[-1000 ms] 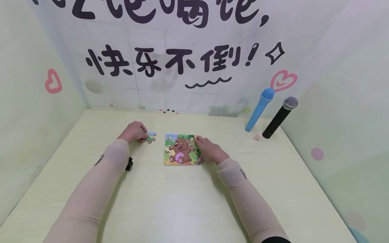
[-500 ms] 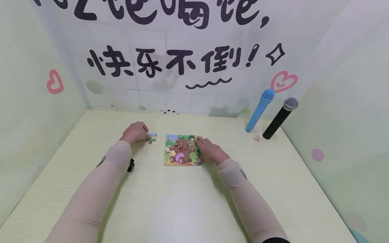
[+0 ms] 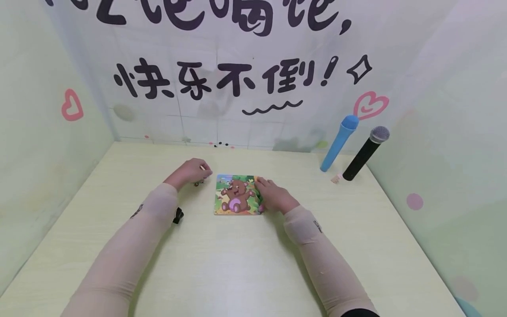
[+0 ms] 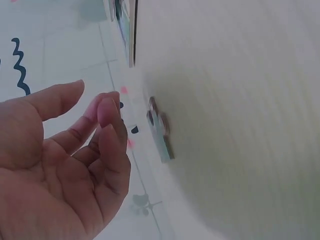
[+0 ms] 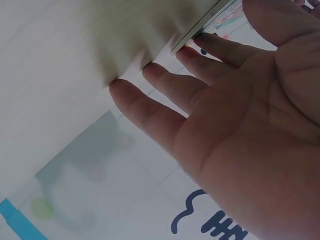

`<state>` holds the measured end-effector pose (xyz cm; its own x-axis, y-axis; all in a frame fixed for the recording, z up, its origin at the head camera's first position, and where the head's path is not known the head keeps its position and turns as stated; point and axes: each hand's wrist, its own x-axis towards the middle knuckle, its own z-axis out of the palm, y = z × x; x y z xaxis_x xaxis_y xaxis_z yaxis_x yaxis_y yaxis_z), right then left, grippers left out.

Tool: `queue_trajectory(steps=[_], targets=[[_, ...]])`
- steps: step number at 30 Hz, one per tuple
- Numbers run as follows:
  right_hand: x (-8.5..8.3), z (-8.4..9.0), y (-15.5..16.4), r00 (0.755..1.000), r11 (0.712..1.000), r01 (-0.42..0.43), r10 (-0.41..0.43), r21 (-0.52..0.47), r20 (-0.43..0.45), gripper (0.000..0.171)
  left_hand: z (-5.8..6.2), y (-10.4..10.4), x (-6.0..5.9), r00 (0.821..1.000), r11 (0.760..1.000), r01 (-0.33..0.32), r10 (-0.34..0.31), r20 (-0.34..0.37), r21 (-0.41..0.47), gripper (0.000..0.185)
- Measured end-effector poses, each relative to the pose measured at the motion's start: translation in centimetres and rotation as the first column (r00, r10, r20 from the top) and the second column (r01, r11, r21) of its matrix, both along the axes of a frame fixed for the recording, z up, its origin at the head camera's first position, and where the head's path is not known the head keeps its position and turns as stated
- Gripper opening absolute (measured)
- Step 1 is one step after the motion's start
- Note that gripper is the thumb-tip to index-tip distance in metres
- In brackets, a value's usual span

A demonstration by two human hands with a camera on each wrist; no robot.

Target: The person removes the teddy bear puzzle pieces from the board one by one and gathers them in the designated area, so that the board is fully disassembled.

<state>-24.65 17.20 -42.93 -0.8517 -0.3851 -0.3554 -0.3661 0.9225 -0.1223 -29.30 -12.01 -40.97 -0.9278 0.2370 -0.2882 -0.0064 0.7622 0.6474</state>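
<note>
A square jigsaw puzzle [image 3: 236,195] with a brown bear picture lies flat near the middle of the table. To its left, a loose puzzle piece [image 4: 161,131] lies on the table; in the head view my left hand [image 3: 192,171] mostly covers it. That hand hovers above the piece with loosely bent fingers, thumb apart from them, and nothing between them. My right hand [image 3: 274,196] rests at the puzzle's right edge. In the right wrist view its fairly straight fingers [image 5: 160,82] touch the table and the puzzle's side.
A blue microphone [image 3: 338,143] and a black microphone [image 3: 365,153] stand at the back right, a small pinkish bit [image 3: 336,178] between their bases. A printed cloth [image 3: 229,127] hangs behind the table [image 3: 237,264]. A black clip-like object [image 3: 178,215] is by the left wrist.
My left hand has let go of the puzzle piece and moved right, over it. The right hand and the bear puzzle have stayed in place.
</note>
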Motion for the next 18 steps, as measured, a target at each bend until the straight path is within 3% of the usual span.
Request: queue_trajectory(steps=[18], targets=[[-0.2,-0.2,0.2,1.0,1.0,-0.016,0.016,-0.002,-0.005,0.083,-0.7,2.7,-0.2,0.992,0.995,0.023,-0.035,0.124,0.1,0.033]])
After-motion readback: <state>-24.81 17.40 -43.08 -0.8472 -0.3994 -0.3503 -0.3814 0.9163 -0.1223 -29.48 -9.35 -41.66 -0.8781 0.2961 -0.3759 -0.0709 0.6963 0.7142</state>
